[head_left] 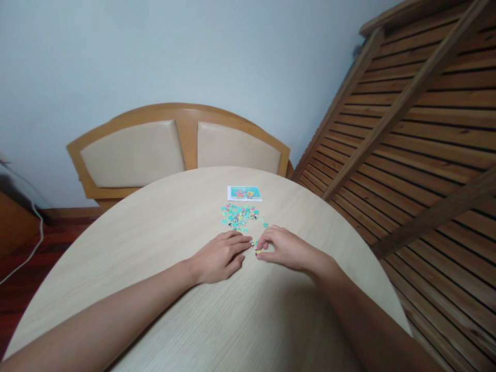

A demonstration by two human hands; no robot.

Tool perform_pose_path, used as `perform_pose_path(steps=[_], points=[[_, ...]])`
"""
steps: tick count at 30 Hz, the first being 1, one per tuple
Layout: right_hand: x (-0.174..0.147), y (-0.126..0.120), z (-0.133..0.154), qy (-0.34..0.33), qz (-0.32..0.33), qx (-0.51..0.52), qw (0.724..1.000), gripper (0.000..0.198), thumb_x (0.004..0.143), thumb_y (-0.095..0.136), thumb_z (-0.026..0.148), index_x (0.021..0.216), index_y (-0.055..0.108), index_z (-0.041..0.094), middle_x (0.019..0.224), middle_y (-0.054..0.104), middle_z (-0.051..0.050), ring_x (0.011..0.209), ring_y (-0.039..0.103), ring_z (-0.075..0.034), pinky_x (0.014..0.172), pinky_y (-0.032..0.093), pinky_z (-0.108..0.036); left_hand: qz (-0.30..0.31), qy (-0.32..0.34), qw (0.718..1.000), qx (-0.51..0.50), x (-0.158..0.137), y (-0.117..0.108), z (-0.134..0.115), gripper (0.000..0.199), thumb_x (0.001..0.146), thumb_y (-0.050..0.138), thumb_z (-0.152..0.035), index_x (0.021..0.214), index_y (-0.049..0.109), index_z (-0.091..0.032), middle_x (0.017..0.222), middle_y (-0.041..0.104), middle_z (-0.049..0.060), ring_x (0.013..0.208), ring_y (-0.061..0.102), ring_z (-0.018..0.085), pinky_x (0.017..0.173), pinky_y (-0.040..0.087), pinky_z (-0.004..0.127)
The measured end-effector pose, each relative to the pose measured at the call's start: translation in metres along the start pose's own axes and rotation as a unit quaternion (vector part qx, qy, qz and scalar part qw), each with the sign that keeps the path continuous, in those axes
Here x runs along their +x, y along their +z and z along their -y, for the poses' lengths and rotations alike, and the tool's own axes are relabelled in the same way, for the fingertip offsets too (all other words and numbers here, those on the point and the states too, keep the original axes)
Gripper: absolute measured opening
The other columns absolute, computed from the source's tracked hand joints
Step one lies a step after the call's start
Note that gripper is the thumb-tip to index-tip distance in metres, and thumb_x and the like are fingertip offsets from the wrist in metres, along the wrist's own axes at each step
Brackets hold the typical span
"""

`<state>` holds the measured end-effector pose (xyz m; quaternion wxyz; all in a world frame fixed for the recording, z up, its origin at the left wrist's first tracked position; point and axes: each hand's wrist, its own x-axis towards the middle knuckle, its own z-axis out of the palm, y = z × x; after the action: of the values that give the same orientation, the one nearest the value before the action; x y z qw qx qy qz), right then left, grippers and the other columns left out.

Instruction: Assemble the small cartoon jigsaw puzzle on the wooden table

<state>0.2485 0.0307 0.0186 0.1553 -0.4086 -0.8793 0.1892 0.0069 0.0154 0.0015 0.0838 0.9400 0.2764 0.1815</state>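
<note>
My right hand [284, 249] pinches a small jigsaw puzzle piece [258, 252], with yellow and red on it, between thumb and fingers close to the tabletop. My left hand [222, 256] lies flat with its fingers stretched out, the fingertips touching or right beside a few puzzle pieces [253, 242]. Whether those pieces are joined I cannot tell. Just beyond the hands is a loose pile of jigsaw pieces [237, 214], mostly turquoise with bits of pink, yellow and black. One turquoise piece [265, 225] sits apart, near my right knuckles.
A picture card [245, 194] with cartoon figures on turquoise lies behind the pile on the round wooden table [163, 217]. A padded headboard [186, 134] stands against the wall past the table. Slatted wooden boards [406, 134] lean at the right; a white cable [41, 232] hangs at the left.
</note>
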Motion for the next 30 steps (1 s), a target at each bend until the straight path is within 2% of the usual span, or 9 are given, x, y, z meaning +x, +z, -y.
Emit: perform_pose_path(steps=[3,7,9,13,21,30], points=[[-0.0012,-0.0004,-0.0025,-0.007,0.004,0.010,1.000,0.013,0.083,0.074,0.033,0.089,0.073,0.022,0.088,0.071,-0.002,0.089,0.064,-0.020,0.084,0.044,-0.031,0.006,0.008,1.000,0.002,-0.0005,-0.0006,-0.0003,0.041,0.096,0.046,-0.021,0.135,0.058,-0.016,0.140,0.059,0.010,0.129,0.051,0.027,0.111,0.042,0.046],[-0.0032,-0.0032,-0.0041,0.034,-0.005,-0.012,0.999,0.022,0.076,0.080,0.039,0.089,0.074,0.022,0.086,0.070,-0.003,0.085,0.063,-0.022,0.078,0.045,-0.031,0.009,0.011,1.000,0.001,-0.0015,0.0012,0.0016,0.041,0.098,0.045,-0.023,0.137,0.057,-0.018,0.142,0.057,0.010,0.131,0.050,0.027,0.112,0.040,0.048],[-0.0032,-0.0042,-0.0037,0.039,0.001,-0.006,0.999,0.020,0.077,0.078,0.038,0.087,0.074,0.022,0.084,0.071,-0.002,0.083,0.064,-0.021,0.077,0.044,-0.031,0.013,0.012,1.000,0.003,-0.0020,0.0020,0.0025,0.041,0.099,0.044,-0.024,0.138,0.056,-0.018,0.143,0.057,0.009,0.131,0.049,0.027,0.113,0.039,0.048],[-0.0016,-0.0042,-0.0015,0.027,0.019,0.019,0.999,0.013,0.080,0.076,0.034,0.085,0.074,0.021,0.083,0.071,-0.002,0.082,0.064,-0.019,0.076,0.044,-0.029,0.009,0.017,1.000,0.000,-0.0023,0.0021,0.0031,0.042,0.100,0.044,-0.026,0.139,0.055,-0.020,0.144,0.056,0.008,0.132,0.048,0.027,0.113,0.038,0.048],[0.0016,-0.0004,0.0018,-0.003,-0.006,0.000,1.000,0.013,0.083,0.076,0.034,0.086,0.074,0.021,0.080,0.070,-0.001,0.083,0.063,-0.019,0.082,0.043,-0.031,0.023,0.014,1.000,-0.006,-0.0018,0.0008,0.0020,0.043,0.099,0.044,-0.025,0.142,0.050,-0.021,0.144,0.056,0.009,0.131,0.048,0.027,0.113,0.038,0.048],[0.0020,-0.0015,0.0047,0.003,-0.011,-0.021,1.000,0.012,0.082,0.077,0.032,0.085,0.074,0.021,0.079,0.070,-0.001,0.083,0.062,-0.019,0.078,0.043,-0.030,0.023,0.011,1.000,-0.011,-0.0015,-0.0009,0.0015,0.041,0.099,0.045,-0.026,0.138,0.053,-0.021,0.143,0.056,0.009,0.131,0.048,0.027,0.113,0.038,0.048]])
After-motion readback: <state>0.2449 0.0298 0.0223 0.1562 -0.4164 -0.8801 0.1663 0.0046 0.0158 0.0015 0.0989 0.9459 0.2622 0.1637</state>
